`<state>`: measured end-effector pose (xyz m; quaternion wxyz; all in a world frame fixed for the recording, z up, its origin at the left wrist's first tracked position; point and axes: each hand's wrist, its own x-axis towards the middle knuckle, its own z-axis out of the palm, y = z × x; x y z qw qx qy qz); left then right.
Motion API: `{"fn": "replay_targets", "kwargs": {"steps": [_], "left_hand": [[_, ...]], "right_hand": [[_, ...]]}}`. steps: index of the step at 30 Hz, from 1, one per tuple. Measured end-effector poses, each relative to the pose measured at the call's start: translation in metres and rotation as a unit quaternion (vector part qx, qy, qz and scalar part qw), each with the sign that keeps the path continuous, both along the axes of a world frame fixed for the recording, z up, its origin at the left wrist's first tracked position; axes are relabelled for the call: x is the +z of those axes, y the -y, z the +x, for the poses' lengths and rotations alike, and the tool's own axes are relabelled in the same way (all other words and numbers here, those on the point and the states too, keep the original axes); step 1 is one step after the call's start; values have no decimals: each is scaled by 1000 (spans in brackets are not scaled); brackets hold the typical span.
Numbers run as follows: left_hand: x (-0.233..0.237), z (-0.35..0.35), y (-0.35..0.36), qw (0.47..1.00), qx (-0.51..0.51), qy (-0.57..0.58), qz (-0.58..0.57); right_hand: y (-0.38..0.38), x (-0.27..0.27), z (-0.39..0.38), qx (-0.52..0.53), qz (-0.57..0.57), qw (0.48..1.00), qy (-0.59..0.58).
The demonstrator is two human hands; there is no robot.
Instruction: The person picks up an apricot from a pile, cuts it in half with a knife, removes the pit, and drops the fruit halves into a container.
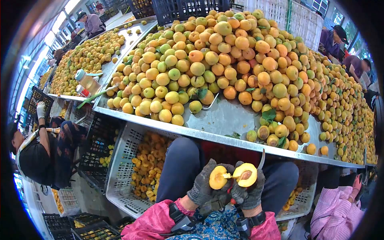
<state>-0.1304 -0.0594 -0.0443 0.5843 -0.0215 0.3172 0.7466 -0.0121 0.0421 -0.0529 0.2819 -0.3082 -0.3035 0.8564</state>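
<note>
My left hand (200,189), in a dark grey knitted glove, is closed around one half of a cut apricot (218,178), its yellow flesh facing up. Close beside it, my right hand (253,196), gloved the same way, grips the other half (245,175), where the brown pit shows in the middle. A knife with a curved blade (262,160) is also in my right hand, its tip pointing up past the fingers. Both hands are above my lap, just short of the metal table (224,120) heaped with whole apricots (228,52).
A white crate (116,176) of cut apricot halves stands left of my knees, another pale crate (310,188) to the right. Black crates (98,148) stand further left. A bottle (87,82) is on the neighbouring table. People sit at left (44,156) and right (336,210).
</note>
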Motion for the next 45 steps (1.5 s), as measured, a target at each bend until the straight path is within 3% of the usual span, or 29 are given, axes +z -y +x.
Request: {"fn": "replay_targets", "kwargs": {"steps": [2, 3, 4, 6, 8, 9, 10, 11, 13, 14, 16, 19, 22, 23, 24, 25, 26, 27, 28, 29, 30, 33, 34, 36, 38, 39, 40, 43, 45], "left_hand": [[-12, -7, 12, 995, -5, 75, 69], [-13, -11, 18, 980, -11, 148, 134], [-11, -15, 24, 984, -12, 136, 113], [17, -30, 36, 977, -36, 151, 145], [38, -40, 56, 995, 82, 40, -49], [21, -45, 71, 975, 181, -37, -120], [27, -64, 90, 988, 75, 72, 112], [34, -74, 104, 986, 97, 30, 134], [20, -95, 148, 959, 275, 70, -2], [35, -102, 155, 983, 169, -11, 64], [47, -93, 164, 958, 287, -6, -14], [43, -103, 192, 945, 309, -10, -109], [31, -109, 218, 955, 277, -69, -78], [28, -110, 227, 960, 273, -27, -64], [18, -98, 233, 916, 352, -105, -162], [46, -89, 208, 916, 368, 3, -157], [51, -74, 194, 927, 369, -59, -33], [49, -81, 198, 964, 263, -27, -29], [56, -72, 190, 958, 280, -18, -53], [50, -67, 185, 960, 278, 40, 17], [51, -64, 181, 967, 255, 2, 25], [55, -59, 174, 965, 236, 85, 75], [58, -56, 172, 961, 230, 124, 86], [58, -54, 172, 957, 223, 160, 96], [50, -47, 175, 945, 240, 205, 86], [49, -49, 173, 934, 186, 253, 169], [48, -48, 172, 934, 185, 256, 170], [45, -43, 158, 966, 114, 155, 176], [59, -25, 131, 993, 116, -10, 34]], "right_hand": [[-5, 2, 9, 72, -149, 983, -81], [-7, 1, 11, 83, -142, 984, -63], [-8, 2, 12, 82, -140, 985, -61], [-9, 4, 12, 155, -202, 950, -179], [-10, 8, 10, 157, -190, 955, -166], [-12, 6, 10, 167, -198, 950, -175], [-12, 5, 12, 176, -208, 944, -184], [-11, 4, 12, 175, -209, 945, -183], [-10, 4, 11, 177, -227, 937, -197], [-10, 3, 10, 178, -228, 937, -197], [-8, 0, 11, 187, -232, 931, -210], [-6, 4, 9, 181, -243, 938, -166], [-5, 9, 13, 196, -215, 948, -130], [-5, 9, 15, 196, -189, 955, -117], [-4, 4, 16, 207, -170, 957, -113], [-7, -9, 22, 221, -81, 968, -82], [-4, -9, 21, 226, -182, 941, -173], [-2, -4, 22, 201, -177, 953, -140], [0, -2, 22, 191, -195, 952, -142], [1, -2, 22, 188, -213, 946, -154], [2, -1, 21, 183, -229, 942, -165], [3, 4, 21, 145, -275, 937, -159], [1, 2, 22, 147, -275, 937, -160], [-3, 0, 21, 239, -157, 951, -122], [0, 2, 21, 226, -167, 952, -124], [0, 4, 21, 213, -175, 953, -126], [1, 5, 20, 212, -175, 953, -124], [0, 6, 21, 233, -59, 970, -48], [7, 15, 12, 208, -88, 972, -64]]}}
